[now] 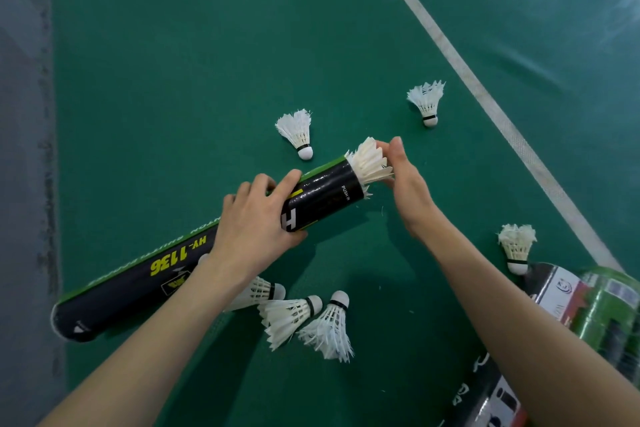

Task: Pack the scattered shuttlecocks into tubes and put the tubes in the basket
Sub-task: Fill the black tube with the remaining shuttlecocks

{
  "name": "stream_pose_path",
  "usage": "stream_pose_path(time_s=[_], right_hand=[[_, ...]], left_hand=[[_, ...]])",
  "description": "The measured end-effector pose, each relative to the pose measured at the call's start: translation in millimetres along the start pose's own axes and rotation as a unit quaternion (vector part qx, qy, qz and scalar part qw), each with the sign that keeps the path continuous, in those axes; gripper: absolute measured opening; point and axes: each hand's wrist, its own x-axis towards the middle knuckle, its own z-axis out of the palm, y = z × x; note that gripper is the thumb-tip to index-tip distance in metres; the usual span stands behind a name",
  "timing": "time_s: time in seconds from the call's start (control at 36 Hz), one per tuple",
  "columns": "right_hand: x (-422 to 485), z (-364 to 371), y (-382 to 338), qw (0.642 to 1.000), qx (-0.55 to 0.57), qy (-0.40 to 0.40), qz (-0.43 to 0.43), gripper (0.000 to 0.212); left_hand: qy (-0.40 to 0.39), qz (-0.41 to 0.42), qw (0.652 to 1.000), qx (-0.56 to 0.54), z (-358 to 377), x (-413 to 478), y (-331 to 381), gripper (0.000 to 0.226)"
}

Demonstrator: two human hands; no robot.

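Note:
A long black tube [322, 194] with a green stripe and yellow "HY-1136" lettering lies slanted above the green floor. My left hand [258, 218] grips it near its upper end. A white shuttlecock [369, 161] sticks feathers-out from the tube's mouth. My right hand [403, 177] presses against those feathers with straight fingers. Loose shuttlecocks lie around: one [298, 132] just beyond the tube, one [427, 100] farther right, one [516, 246] at the right, and three [304, 319] under my forearms.
More tubes lie at the lower right: a black one with a white and red label [550, 291] and a green one [609, 308]. A white court line [485, 94] runs diagonally across the floor. A grey strip [24, 149] borders the left edge.

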Motion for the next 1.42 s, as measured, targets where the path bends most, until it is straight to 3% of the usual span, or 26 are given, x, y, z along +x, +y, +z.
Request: stream_pose_path(time_s=[0.11,0.31,0.36,0.5,0.56,0.67,0.78,0.83,0.92,0.97,1.11,1.25,1.33,1.42], right_hand=[[-4,12,-3,0.998,0.029,-0.036,-0.036,0.042],[0,50,13,0.987,0.087,-0.128,0.029,0.059],[10,55,12,0.990,0.063,-0.121,0.030,0.060],[42,66,-6,0.998,-0.065,-0.003,-0.013,0.031],[56,69,-11,0.991,-0.123,-0.024,-0.039,0.037],[84,85,-20,0.959,-0.257,-0.097,-0.077,0.058],[105,97,-25,0.880,-0.448,-0.126,-0.097,0.070],[107,98,-20,0.851,-0.499,-0.134,-0.091,0.072],[98,93,-6,0.842,-0.523,-0.086,-0.106,0.060],[89,86,1,0.849,-0.513,-0.033,-0.122,0.048],[61,56,13,0.915,-0.389,0.029,-0.101,0.031],[29,19,21,0.979,-0.179,0.089,-0.026,0.018],[18,-3,27,0.992,-0.013,0.122,0.042,0.014],[13,-20,29,0.984,0.062,0.149,0.070,0.020]], left_hand=[[0.005,-0.008,1.000,0.000,0,2,-1,0.082],[0.016,-0.035,0.999,0.017,-5,4,-5,0.079],[0.010,-0.050,0.998,0.027,-6,6,-10,0.079],[-0.033,-0.116,0.992,0.020,-6,13,-32,0.086],[-0.039,-0.134,0.990,0.025,-5,12,-42,0.088],[-0.063,-0.151,0.986,0.033,-4,7,-57,0.090],[-0.076,-0.169,0.982,0.020,-3,7,-68,0.092],[-0.082,-0.171,0.982,0.018,-3,7,-70,0.091],[-0.079,-0.164,0.983,0.021,-3,6,-70,0.090],[-0.078,-0.159,0.984,0.024,-3,5,-70,0.088],[-0.071,-0.137,0.987,0.038,-4,5,-57,0.085],[-0.056,-0.093,0.992,0.059,-3,9,-31,0.084],[-0.050,-0.063,0.995,0.061,2,10,-12,0.084],[-0.052,-0.041,0.996,0.061,7,9,5,0.085]])
